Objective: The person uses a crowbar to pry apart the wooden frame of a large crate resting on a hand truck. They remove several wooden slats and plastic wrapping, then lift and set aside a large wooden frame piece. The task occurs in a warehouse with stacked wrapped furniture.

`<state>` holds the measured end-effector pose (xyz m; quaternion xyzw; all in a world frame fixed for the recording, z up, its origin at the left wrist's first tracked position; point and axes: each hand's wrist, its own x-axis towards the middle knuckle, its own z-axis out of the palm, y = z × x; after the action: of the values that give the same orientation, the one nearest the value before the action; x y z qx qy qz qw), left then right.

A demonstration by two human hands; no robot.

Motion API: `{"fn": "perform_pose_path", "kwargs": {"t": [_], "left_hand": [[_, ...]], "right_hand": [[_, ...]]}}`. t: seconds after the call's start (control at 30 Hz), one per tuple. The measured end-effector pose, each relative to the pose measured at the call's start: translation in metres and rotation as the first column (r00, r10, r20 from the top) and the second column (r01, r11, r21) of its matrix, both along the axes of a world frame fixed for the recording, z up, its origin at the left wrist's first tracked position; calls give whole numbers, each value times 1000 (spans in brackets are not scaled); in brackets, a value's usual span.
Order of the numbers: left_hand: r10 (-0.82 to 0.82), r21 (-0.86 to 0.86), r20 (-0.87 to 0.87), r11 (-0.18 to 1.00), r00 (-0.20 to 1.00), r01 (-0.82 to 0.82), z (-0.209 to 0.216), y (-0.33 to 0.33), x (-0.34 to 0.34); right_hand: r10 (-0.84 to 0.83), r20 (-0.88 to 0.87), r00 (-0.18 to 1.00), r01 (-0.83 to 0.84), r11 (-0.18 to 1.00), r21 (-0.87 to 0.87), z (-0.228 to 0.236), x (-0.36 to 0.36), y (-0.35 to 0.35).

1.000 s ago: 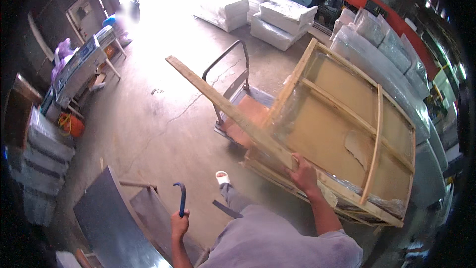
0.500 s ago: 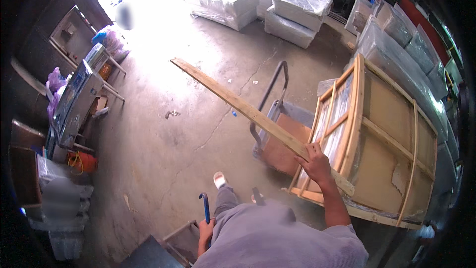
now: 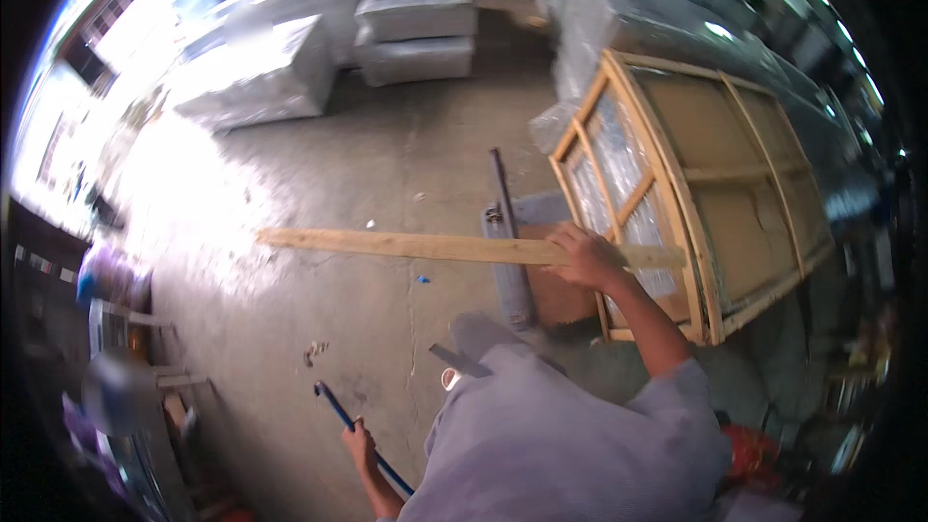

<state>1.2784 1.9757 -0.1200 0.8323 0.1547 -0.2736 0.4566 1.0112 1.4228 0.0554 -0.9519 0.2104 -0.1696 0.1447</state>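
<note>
In our right hand (image 3: 588,259) we hold a long wooden plank (image 3: 416,246), our fingers clamped on it nearer its right end, with the back of the hand turned up. The plank lies almost level across the view, its longer part reaching left over the concrete floor (image 3: 338,184) and its short end passing in front of the slatted wooden crate (image 3: 674,203); whether the two touch, we cannot tell. In our left hand (image 3: 360,447), lower and well apart from the right, we grip a blue pry bar (image 3: 333,404), fingers closed around its shaft, the hooked tip pointing up and left, and the other end running down toward our grey shirt (image 3: 570,445). Beyond the plank we see a platform trolley (image 3: 507,280) with a dark upright handle (image 3: 503,184) and a reddish-brown sheet (image 3: 561,300) on its deck, just beside the crate. The crate has brown panels and, on its left face, clear plastic film (image 3: 619,150) behind the slats. Farther off, on the floor, we make out white wrapped blocks (image 3: 416,48), two of them stacked. A small blue scrap (image 3: 423,279) lies on the floor, a little below the plank in the view.
</note>
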Motion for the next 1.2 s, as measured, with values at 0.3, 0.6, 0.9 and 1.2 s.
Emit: {"fn": "perform_pose_path", "kwargs": {"t": [0.3,0.6,0.9,1.2], "left_hand": [[-214,76,-96,972,972,222,-42,-131,163],[-352,-5,-93,936,931,353,-125,-333,271],[-452,2,2,892,892,452,-117,-497,418],[-400,123,-99,904,911,410,-25,-725,568]], "right_hand": [[-186,7,983,180,958,223,-36,141,-182],[-355,-508,785,510,836,203,-129,294,-391],[-341,-422,840,444,879,174,-263,422,-529],[-36,-686,727,114,991,69,-270,657,-670]]}}
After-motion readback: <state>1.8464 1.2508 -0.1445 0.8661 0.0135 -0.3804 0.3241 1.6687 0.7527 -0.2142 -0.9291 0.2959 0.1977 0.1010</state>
